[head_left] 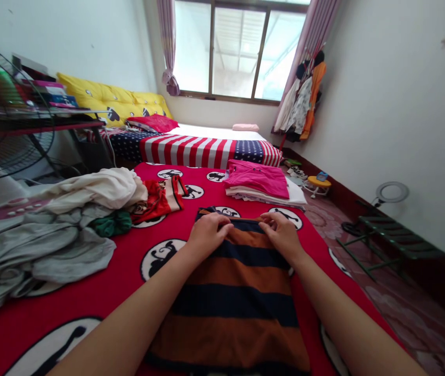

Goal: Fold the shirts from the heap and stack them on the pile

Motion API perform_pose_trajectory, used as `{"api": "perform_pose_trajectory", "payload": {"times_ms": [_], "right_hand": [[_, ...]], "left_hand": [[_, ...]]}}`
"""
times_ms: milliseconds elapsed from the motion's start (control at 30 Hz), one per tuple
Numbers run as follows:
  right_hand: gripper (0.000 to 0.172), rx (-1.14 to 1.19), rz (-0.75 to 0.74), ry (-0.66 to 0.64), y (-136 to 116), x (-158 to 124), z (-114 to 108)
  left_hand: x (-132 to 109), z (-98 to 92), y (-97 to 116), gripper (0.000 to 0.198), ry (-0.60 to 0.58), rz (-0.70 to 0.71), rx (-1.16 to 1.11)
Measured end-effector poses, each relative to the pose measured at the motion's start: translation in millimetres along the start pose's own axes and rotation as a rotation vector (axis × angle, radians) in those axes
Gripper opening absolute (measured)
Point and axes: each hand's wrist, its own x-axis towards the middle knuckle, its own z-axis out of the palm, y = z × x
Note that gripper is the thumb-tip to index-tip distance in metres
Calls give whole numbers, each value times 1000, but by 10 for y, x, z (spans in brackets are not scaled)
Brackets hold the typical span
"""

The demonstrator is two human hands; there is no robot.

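Rust-and-navy striped shirt (226, 303) lies flat on the red bedspread (89, 308). Left hand (208, 236) and right hand (281, 236) look curled, fingers apparently pinching its top edge evenly; from here I can't confirm the grip.

Striped shirt (226, 308) runs off btm edge of frame, so its lower end isn't visible. L hand (207, 235) & R hand (281, 235) cover part of its top edge; can't tell if fingers are pinching the cloth. Grey garment (38, 261) cut off by left edge. Fan (11, 115) also cut off there, w/ grille blurring stacked items (46, 91) behind. Small blue item (321, 176) on yellow stool (318, 183) too small to tell what it is.
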Motion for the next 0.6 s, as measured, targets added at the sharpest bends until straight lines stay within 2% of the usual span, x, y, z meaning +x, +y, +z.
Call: {"api": "perform_pose_trajectory", "payload": {"times_ms": [67, 167, 233, 333, 400, 500, 533, 600], "right_hand": [[24, 14, -32, -96, 35, 15, 70], [22, -85, -37, -181, 102, 57, 149], [22, -153, 8, -229, 79, 89, 143], [32, -207, 15, -277, -132, 38, 15], [44, -196, -66, -230, -337, -140, -124], [62, -174, -230, -221, -536, -640, -352], [66, -196, -279, -306, -544, -838, -425], [62, -262, -347, -485, -489, -1201, -562]], "left_hand": [[-42, 55, 9, 52, -171, 36, 27], [-79, 117, -115, 89, -373, 115, 95], [-94, 121, -197, 96, -424, 141, 100], [-174, 55, -195, 98, -381, 133, 55], [-316, -35, -125, 94, -342, 129, 18], [-664, -210, -52, 100, -373, 196, 13], [-799, -272, -58, 108, -413, 229, 25], [-1055, -396, -109, 119, -510, 263, 51]]}}
